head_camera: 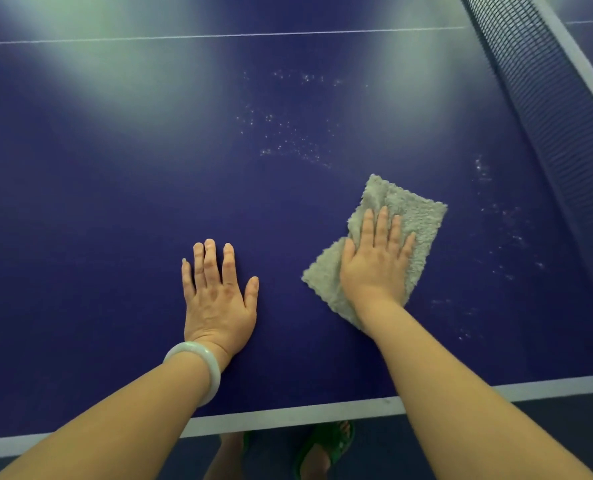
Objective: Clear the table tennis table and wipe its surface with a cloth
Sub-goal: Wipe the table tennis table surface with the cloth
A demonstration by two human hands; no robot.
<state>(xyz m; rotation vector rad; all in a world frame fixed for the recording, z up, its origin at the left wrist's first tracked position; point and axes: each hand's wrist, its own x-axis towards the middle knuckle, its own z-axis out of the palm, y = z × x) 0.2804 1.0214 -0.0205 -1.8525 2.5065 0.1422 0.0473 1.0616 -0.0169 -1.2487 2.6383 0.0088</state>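
Fluffy grey cloth (pixel 388 237) lies flat on the blue table (pixel 115 209) beside the net (pixel 551 109), pressed under the spread right hand (pixel 374 261); the left hand (pixel 217 296) rests flat, fingers straight. No loose items show; I judge wiping unfinished, with white specks (pixel 281 133) remaining beyond the cloth and towards the net.

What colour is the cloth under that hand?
The cloth is a pale grey-beige, fluffy in texture, seen in the head view under the right hand.

Dim overall; pale glare patches on the table (pixel 115 188); edges bend.
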